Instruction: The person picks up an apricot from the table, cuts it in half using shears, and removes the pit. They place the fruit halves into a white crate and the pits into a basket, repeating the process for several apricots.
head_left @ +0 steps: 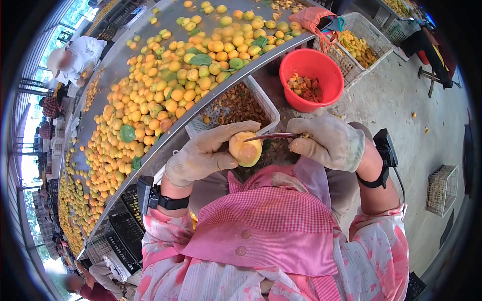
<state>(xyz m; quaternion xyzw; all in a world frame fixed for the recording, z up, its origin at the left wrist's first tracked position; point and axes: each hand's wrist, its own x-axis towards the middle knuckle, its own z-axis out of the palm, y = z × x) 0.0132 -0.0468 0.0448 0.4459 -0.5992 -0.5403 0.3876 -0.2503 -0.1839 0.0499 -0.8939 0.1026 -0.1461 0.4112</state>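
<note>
My left hand (213, 150), in a pale work glove, holds a yellow-green fruit (245, 149) between thumb and fingers. A brownish patch shows on the fruit's near face. My right hand (329, 142), gloved too, is closed round the handle of a thin, dark curved knife (272, 136). The blade reaches left to the upper part of the fruit. Beyond both hands, a white crate (273, 113) holds brown scraps, and a red bucket (333, 75) has orange peelings or pieces at its bottom.
A metal table (168, 131) carries a large heap of yellow-orange fruit (165, 85) with some leaves. Crates (371, 37) stand at the upper right and another (443, 190) on the right floor. A co-worker (80, 57) is across the table; other people are at the left and upper right.
</note>
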